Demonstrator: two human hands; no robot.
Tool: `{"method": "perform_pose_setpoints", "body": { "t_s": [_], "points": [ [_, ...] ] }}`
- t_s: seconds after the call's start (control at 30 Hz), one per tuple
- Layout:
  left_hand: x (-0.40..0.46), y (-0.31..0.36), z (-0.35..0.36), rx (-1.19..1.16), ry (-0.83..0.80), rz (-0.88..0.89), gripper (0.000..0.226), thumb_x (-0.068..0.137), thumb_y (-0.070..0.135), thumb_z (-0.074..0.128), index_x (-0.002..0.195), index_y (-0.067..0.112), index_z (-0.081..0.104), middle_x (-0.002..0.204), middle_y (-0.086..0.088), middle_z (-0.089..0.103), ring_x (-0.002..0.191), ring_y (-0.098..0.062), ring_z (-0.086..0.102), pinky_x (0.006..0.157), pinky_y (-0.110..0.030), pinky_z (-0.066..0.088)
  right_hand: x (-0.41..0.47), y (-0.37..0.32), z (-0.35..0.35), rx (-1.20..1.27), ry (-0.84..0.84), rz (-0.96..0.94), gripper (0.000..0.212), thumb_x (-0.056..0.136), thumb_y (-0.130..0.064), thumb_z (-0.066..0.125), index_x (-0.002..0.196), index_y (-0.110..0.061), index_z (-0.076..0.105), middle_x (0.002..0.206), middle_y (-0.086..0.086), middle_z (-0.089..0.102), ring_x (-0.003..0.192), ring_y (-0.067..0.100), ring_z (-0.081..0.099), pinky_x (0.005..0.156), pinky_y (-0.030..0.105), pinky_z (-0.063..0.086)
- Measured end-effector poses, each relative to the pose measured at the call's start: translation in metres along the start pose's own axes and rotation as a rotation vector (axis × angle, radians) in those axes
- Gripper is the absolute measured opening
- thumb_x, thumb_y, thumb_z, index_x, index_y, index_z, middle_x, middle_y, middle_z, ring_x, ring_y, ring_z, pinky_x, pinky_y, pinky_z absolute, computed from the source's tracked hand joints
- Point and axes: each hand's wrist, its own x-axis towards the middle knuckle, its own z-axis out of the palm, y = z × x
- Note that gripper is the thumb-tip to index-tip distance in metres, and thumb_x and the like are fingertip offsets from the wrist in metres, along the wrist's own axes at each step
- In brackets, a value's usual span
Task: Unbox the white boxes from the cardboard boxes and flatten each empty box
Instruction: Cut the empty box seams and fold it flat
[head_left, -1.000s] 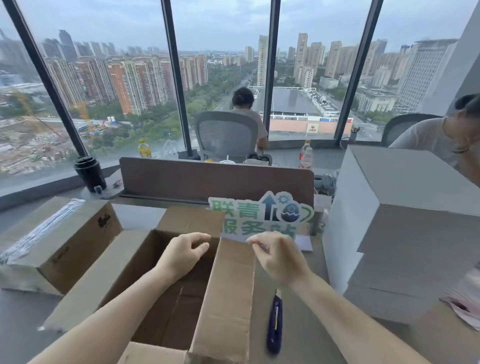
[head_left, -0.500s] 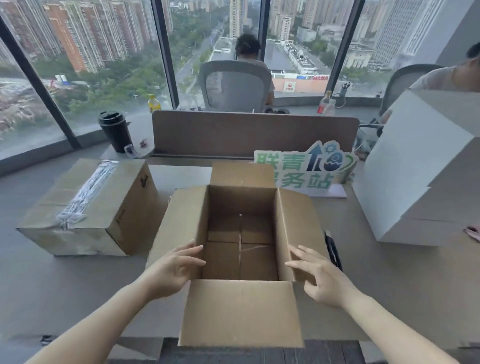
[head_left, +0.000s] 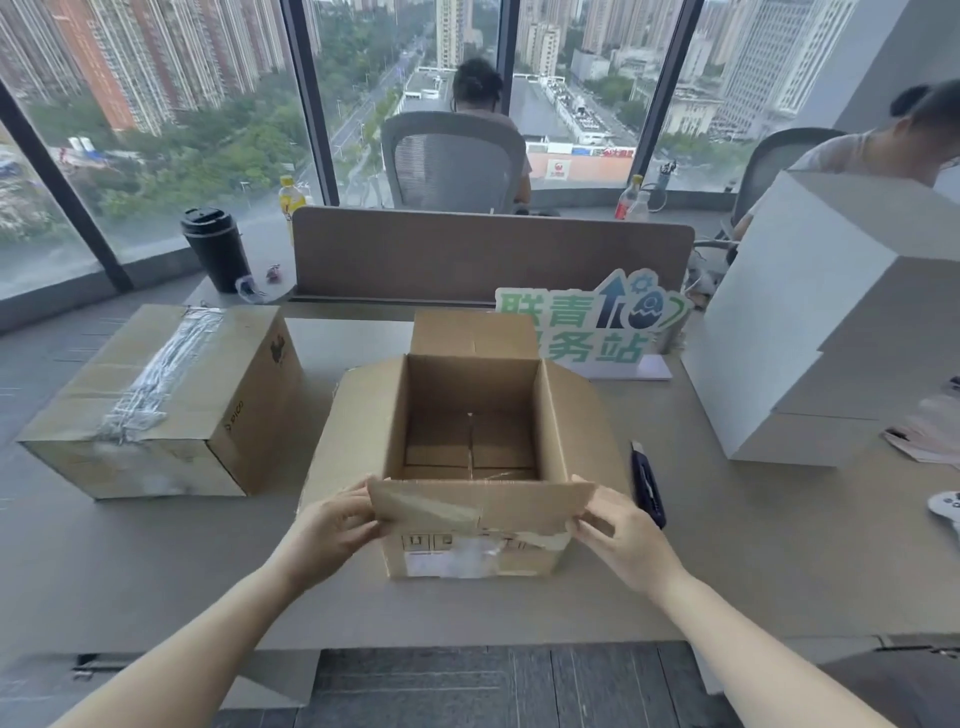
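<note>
An open, empty cardboard box (head_left: 470, 410) stands in the middle of the desk, its four flaps spread out. My left hand (head_left: 332, 530) pinches the left end of the near flap (head_left: 478, 506), and my right hand (head_left: 623, 540) pinches its right end. The flap is folded down over the box's front wall. A second cardboard box (head_left: 156, 400), taped shut, lies to the left. A stack of white boxes (head_left: 815, 322) stands at the right.
A dark blue box cutter (head_left: 648, 483) lies just right of the open box. A green and white sign (head_left: 592, 322) stands behind it, before a brown desk divider (head_left: 488, 254). A black cup (head_left: 215, 249) is at the back left. Two people sit beyond the desk.
Both hands moved from the box's side flaps to the near flap and took hold of its two ends. The near flap, flat toward me before, is now folded down against the front wall.
</note>
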Motion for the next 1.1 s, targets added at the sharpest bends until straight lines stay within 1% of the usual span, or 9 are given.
{"method": "perform_pose_setpoints", "body": {
  "t_s": [0.1,0.17,0.3,0.43,0.57,0.7,0.8,0.9,1.1],
  "points": [
    [0.004,0.023,0.011,-0.052,0.239,-0.118,0.040,0.085,0.019,0.075,0.110,0.049,0.066,0.117,0.026,0.064,0.119,-0.006,0.057,0.100,-0.032,0.045,0.006,-0.008,0.006,0.068,0.158,0.124,0.064,0.085,-0.062,0.061,0.141,-0.031,0.052,0.139,-0.014,0.054,0.128,0.000,0.043,0.102,0.025,0.036],
    [0.007,0.034,0.019,-0.009,0.343,-0.252,0.055,0.083,0.018,0.077,0.133,0.030,0.057,0.124,0.017,0.056,0.127,-0.013,0.050,0.098,-0.022,0.037,0.011,-0.010,0.012,0.056,0.208,0.166,0.064,0.086,-0.048,0.070,0.143,-0.030,0.047,0.134,-0.011,0.056,0.123,0.003,0.045,0.099,0.026,0.038],
    [0.016,0.030,0.026,0.031,0.289,-0.268,0.071,0.080,0.015,0.079,0.143,0.019,0.047,0.143,0.005,0.049,0.135,-0.016,0.042,0.104,-0.022,0.030,0.015,-0.010,0.025,0.067,0.239,0.214,0.065,0.085,-0.037,0.074,0.143,-0.030,0.046,0.136,-0.004,0.055,0.127,0.014,0.045,0.104,0.035,0.041],
    [0.018,0.018,0.025,0.135,0.224,-0.254,0.048,0.084,0.019,0.076,0.131,0.019,0.062,0.149,0.004,0.044,0.138,-0.018,0.039,0.115,-0.038,0.031,0.015,-0.012,0.032,-0.020,0.297,0.148,0.045,0.089,-0.029,0.072,0.131,-0.022,0.059,0.141,-0.003,0.053,0.132,0.017,0.042,0.107,0.035,0.036],
    [-0.018,0.019,0.034,0.455,0.431,0.142,0.021,0.089,0.031,0.058,0.089,0.015,0.072,0.097,0.003,0.067,0.093,-0.020,0.058,0.079,-0.037,0.050,-0.007,-0.019,0.035,-0.082,0.526,-0.118,0.007,0.091,-0.022,0.061,0.088,-0.019,0.067,0.092,-0.009,0.065,0.089,0.013,0.060,0.080,0.017,0.043],
    [-0.051,0.000,0.050,0.343,0.343,-0.079,0.009,0.090,0.028,0.057,0.083,0.023,0.062,0.081,0.013,0.060,0.073,-0.010,0.057,0.062,-0.032,0.051,-0.036,-0.007,0.046,-0.077,0.380,-0.018,0.017,0.090,-0.014,0.063,0.076,-0.024,0.064,0.065,-0.018,0.060,0.060,0.006,0.055,0.054,0.016,0.040],
    [-0.048,-0.014,0.062,0.091,0.289,-0.378,0.019,0.093,0.020,0.062,0.112,0.018,0.062,0.105,0.006,0.066,0.096,-0.014,0.063,0.081,-0.032,0.049,-0.040,0.002,0.057,0.062,0.251,0.242,0.016,0.095,-0.018,0.059,0.105,-0.023,0.071,0.094,-0.009,0.071,0.086,0.012,0.064,0.073,0.023,0.047],
    [-0.036,-0.003,0.068,-0.266,0.208,-0.502,0.036,0.097,0.017,0.056,0.132,0.021,0.052,0.122,0.002,0.062,0.117,-0.015,0.056,0.093,-0.030,0.042,-0.031,-0.003,0.064,0.318,0.140,0.415,0.043,0.096,-0.015,0.057,0.139,-0.014,0.054,0.129,-0.002,0.062,0.120,0.015,0.056,0.099,0.026,0.040],
    [-0.033,0.007,0.073,-0.497,0.247,-0.512,0.046,0.096,0.014,0.052,0.141,0.023,0.051,0.128,0.006,0.064,0.127,-0.013,0.053,0.096,-0.026,0.038,-0.031,-0.012,0.073,0.528,0.139,0.441,0.059,0.086,-0.019,0.058,0.144,-0.016,0.050,0.143,-0.006,0.054,0.134,0.012,0.047,0.116,0.041,0.034]
  ]
}}
